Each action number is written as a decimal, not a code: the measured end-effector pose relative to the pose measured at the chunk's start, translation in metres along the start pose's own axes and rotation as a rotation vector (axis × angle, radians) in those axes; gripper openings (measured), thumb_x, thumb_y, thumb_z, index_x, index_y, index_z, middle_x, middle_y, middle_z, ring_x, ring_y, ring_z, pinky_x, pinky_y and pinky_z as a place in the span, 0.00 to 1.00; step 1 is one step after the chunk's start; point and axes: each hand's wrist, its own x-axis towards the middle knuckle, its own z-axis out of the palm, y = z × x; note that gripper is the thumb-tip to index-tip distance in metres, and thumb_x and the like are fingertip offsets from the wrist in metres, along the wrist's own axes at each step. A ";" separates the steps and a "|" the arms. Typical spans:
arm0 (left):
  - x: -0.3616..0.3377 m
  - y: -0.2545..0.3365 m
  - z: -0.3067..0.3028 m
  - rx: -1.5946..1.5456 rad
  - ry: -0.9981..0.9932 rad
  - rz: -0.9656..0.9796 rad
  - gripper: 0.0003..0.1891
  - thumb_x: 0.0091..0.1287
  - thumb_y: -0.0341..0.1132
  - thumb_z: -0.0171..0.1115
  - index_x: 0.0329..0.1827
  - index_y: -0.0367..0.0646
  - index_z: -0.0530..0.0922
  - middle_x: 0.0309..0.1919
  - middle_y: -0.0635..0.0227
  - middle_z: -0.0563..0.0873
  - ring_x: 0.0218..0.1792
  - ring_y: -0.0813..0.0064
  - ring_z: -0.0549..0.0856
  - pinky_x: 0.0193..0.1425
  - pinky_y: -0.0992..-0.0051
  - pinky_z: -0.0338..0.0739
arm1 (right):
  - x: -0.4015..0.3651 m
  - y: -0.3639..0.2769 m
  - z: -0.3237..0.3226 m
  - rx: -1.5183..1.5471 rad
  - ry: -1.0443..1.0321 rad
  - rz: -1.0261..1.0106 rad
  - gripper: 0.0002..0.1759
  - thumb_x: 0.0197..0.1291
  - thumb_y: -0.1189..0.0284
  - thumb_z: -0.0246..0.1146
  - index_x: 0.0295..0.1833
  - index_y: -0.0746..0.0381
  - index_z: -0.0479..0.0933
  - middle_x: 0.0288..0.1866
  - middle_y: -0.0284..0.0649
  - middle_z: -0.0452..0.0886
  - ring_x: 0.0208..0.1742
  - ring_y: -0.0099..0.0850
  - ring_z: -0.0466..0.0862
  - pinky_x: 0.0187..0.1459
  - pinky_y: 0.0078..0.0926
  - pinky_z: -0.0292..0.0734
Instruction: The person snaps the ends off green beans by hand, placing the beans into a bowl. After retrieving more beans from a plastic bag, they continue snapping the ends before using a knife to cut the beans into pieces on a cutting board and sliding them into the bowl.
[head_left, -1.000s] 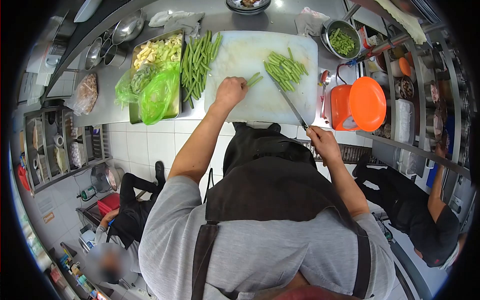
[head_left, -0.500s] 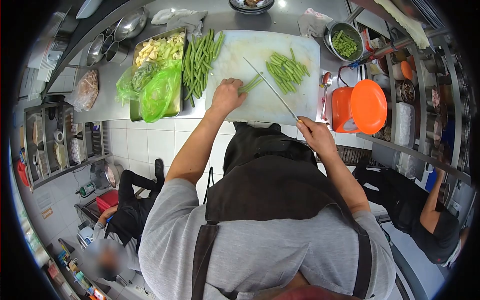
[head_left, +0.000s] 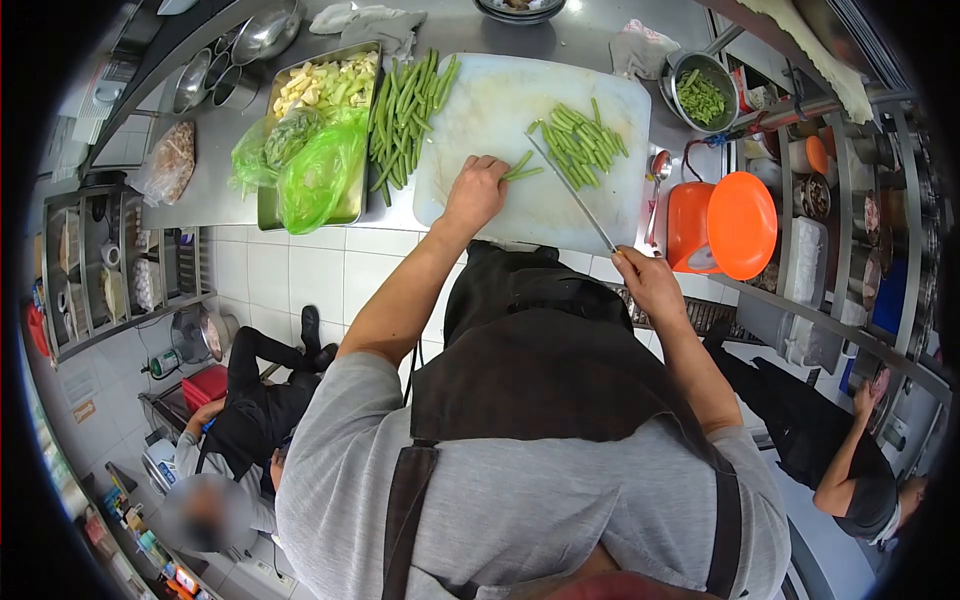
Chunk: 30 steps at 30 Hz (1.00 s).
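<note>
On the white cutting board, my left hand holds a few green beans by their left ends, fingers bent together. My right hand grips the handle of a long knife, its blade pointing up and left, just right of the held beans. A pile of cut beans lies on the board beyond the blade. Long whole beans are heaped left of the board.
A metal tray with chopped vegetables and green plastic bags stands at left. Right of the board are a spoon, an orange container with its round lid, and a pot of cut greens. Two people are nearby, left and right.
My left hand has shifted right along the board. The held beans look shorter, and the knife has moved slightly right. The whole view has shifted a little.
</note>
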 end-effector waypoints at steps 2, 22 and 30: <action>0.003 0.003 0.004 -0.003 0.000 0.002 0.11 0.55 0.27 0.68 0.42 0.40 0.84 0.40 0.58 0.86 0.46 0.53 0.82 0.54 0.61 0.78 | -0.003 -0.006 -0.001 0.002 -0.027 0.000 0.17 0.71 0.59 0.58 0.50 0.62 0.80 0.29 0.56 0.81 0.36 0.55 0.82 0.38 0.48 0.75; 0.103 -0.082 -0.046 0.358 0.126 -0.278 0.13 0.58 0.37 0.66 0.42 0.38 0.85 0.43 0.53 0.87 0.50 0.53 0.84 0.59 0.60 0.79 | -0.001 -0.006 0.015 0.092 -0.121 0.046 0.18 0.71 0.58 0.59 0.51 0.61 0.81 0.33 0.54 0.82 0.38 0.55 0.82 0.41 0.45 0.75; 0.141 -0.100 -0.039 0.592 -0.149 -0.339 0.16 0.67 0.37 0.53 0.49 0.40 0.84 0.52 0.56 0.86 0.59 0.53 0.81 0.62 0.64 0.78 | 0.016 -0.002 0.032 0.075 -0.166 -0.004 0.18 0.71 0.57 0.59 0.47 0.61 0.80 0.34 0.54 0.82 0.39 0.55 0.81 0.41 0.45 0.75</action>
